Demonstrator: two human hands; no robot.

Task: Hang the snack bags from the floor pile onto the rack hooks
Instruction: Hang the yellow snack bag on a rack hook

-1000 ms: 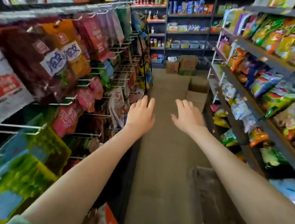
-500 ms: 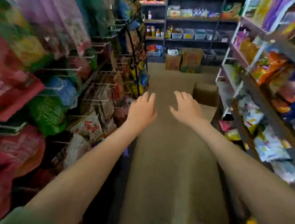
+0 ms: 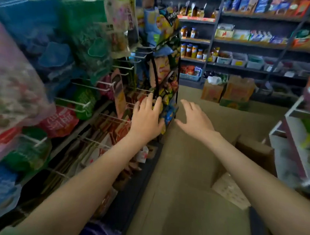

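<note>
Both arms reach forward down a shop aisle. My left hand (image 3: 147, 116) is open with straight fingers, in front of the low white hooks of the hook rack (image 3: 89, 88) on the left and beside a black wire chip stand (image 3: 165, 77). My right hand (image 3: 195, 118) is open over the floor, fingers spread, holding nothing. Hanging snack bags (image 3: 90, 36) in green, blue, pink and red fill the rack; several hooks (image 3: 125, 59) stick out bare. No floor pile of bags shows in this view.
Cardboard boxes (image 3: 247, 161) sit on the floor at the right, under a white shelf unit (image 3: 296, 147) with snacks. More boxes (image 3: 228, 93) stand at the aisle's far end below dark shelves (image 3: 249, 43) of jars and packets. Tan floor (image 3: 185, 194) runs down the middle.
The view has swung left and forward along the aisle. My left hand moved closer to the rack's hooks and the chip stand. Both hands stay open and hold nothing.
</note>
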